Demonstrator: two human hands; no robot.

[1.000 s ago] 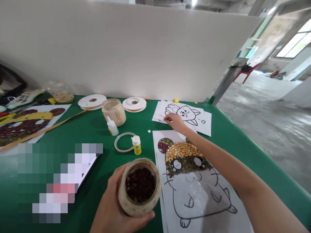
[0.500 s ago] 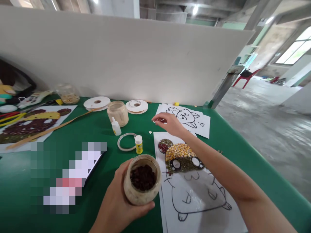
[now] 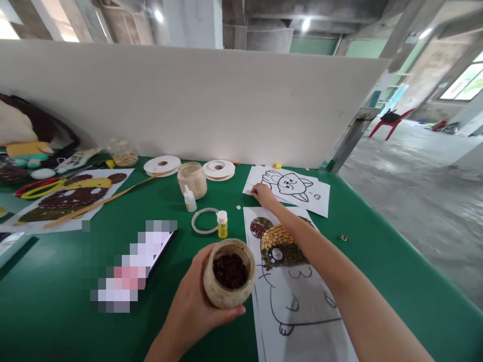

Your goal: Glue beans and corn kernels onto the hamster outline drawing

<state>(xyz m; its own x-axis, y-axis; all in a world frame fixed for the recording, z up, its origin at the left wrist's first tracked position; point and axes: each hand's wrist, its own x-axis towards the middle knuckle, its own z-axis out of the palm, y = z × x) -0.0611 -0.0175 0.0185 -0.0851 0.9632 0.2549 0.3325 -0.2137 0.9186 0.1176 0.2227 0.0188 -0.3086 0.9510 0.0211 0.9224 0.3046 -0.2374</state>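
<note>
My left hand (image 3: 206, 296) is wrapped round a glass jar (image 3: 229, 296) with a whitish wall, tilted so its open mouth faces me. Dark reddish-brown seeds (image 3: 231, 271) lie inside. Farther off, my right hand (image 3: 265, 195) has its fingers closed at the left edge of a paper sheet with a fox drawing (image 3: 289, 183). Under my right forearm lies a hamster drawing (image 3: 298, 301), its upper head covered with yellow corn kernels (image 3: 277, 238) and dark green seeds. The forearm hides part of that picture.
Behind the left jar stand a yellow glue bottle (image 3: 222, 226), a tape ring (image 3: 198, 229), a white squeeze bottle (image 3: 189, 199) and another jar (image 3: 193, 181). A phone (image 3: 136, 271), scissors (image 3: 45, 188) and a seed picture (image 3: 75, 198) lie left. A white partition (image 3: 188, 100) edges the table.
My right hand has lowered onto the fox sheet's left edge, and its fingers have closed there. The left hand still holds the jar. The view has shifted slightly.
</note>
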